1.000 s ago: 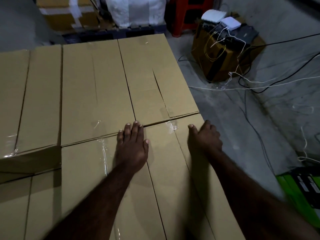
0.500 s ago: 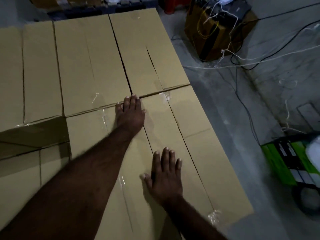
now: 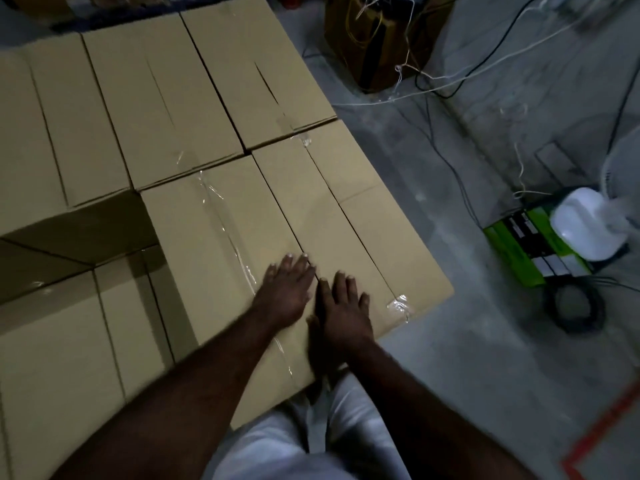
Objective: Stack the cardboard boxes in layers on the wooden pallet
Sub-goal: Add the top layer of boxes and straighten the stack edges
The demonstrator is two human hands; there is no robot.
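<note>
Left hand [image 3: 287,294] and right hand [image 3: 343,308] lie flat, fingers straight, astride a seam between boxes [image 3: 221,244], probably pressing them flush.

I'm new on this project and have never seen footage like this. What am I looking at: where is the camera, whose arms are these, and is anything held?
There is no machine: a person works with bare hands, and every picture comes from one wide-angle camera worn on their head, looking forward and down. The arms are their own. The left hand and the right hand lie flat, side by side, on top of taped cardboard boxes packed close in a layer. Neither holds anything. At the left a gap shows a lower layer of boxes. The pallet is hidden. On the concrete floor to the right are a green box, a coil of black cable and a white object too blurred to name.
</note>
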